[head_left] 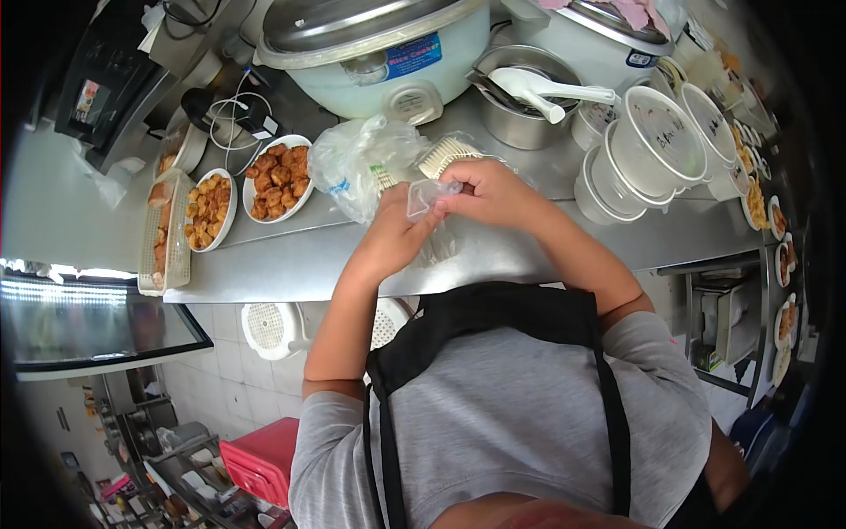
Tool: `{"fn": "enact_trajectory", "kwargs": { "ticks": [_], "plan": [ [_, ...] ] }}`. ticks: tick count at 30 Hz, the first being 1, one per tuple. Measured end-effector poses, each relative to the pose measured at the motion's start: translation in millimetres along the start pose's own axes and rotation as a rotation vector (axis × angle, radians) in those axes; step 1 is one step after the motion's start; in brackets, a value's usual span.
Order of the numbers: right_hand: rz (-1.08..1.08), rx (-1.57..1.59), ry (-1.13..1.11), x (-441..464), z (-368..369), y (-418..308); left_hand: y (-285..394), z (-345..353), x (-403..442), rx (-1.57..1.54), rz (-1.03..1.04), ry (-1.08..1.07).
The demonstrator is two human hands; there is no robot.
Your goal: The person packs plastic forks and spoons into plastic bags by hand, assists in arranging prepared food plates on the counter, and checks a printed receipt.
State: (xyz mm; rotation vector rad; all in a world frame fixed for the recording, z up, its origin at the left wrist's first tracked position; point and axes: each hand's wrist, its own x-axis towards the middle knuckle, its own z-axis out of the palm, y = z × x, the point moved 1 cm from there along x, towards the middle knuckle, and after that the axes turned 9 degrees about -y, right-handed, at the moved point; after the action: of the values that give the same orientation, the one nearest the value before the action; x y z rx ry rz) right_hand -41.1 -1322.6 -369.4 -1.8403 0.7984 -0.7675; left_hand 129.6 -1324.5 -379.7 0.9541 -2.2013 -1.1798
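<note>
A small clear plastic bag (423, 199) is between my two hands above the steel counter. My right hand (489, 196) pinches its upper edge, with thumb and fingers pressed together. My left hand (392, 236) is closed at the bag's near side, its fingertips partly hidden. Just beyond my hands lies a bundle of thin pale sticks (449, 155) in clear plastic. A crumpled larger plastic bag (352, 154) rests to the left, with more pale sticks (383, 176) with green marks showing at its edge.
White bowls of fried pieces (278, 181) and yellow-brown chunks (209, 212) stand left, beside a plastic basket (176, 229). A rice cooker (379, 79) is at the back. A metal pot (520, 128) holds white ladles (538, 88). Stacked lidded tubs (656, 141) stand right.
</note>
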Motion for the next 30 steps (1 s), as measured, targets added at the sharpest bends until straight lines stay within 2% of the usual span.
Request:
{"fn": "enact_trajectory", "kwargs": {
  "ticks": [2,4,5,7,11,14,17,19,22,25,29,30],
  "plan": [
    [-0.12,-0.099,0.101,0,-2,-2,13,-5,-1,-0.055,-0.054,-0.006],
    [-0.008,0.198,0.077,-1,-6,-2,26,-9,-5,-0.194,-0.105,0.037],
    [0.05,0.346,0.066,-2,-7,-2,26,-9,-4,-0.17,-0.056,0.077],
    [0.073,0.471,0.119,-2,-8,0,26,-7,-1,-0.126,0.046,0.156],
    [0.043,0.747,0.309,-1,-5,6,21,-4,-2,-0.167,-0.037,0.231],
    [0.065,0.624,0.444,-3,16,4,25,-1,-2,-0.161,-0.075,0.287],
    [0.197,0.24,0.336,-8,18,16,25,2,-3,-0.2,-0.129,0.294],
    [0.175,0.321,0.355,-7,13,24,21,1,-6,-0.24,-0.16,0.258],
    [0.161,0.412,0.298,-5,8,19,11,4,-10,-0.462,0.042,0.216],
    [0.178,0.375,0.184,-4,5,17,7,2,-10,0.122,0.134,0.174],
    [0.22,0.222,0.13,-4,0,21,0,7,-5,-0.102,0.036,0.132],
    [0.156,0.202,0.148,-8,1,16,5,8,-6,-0.144,-0.009,0.135]
  ]
}}
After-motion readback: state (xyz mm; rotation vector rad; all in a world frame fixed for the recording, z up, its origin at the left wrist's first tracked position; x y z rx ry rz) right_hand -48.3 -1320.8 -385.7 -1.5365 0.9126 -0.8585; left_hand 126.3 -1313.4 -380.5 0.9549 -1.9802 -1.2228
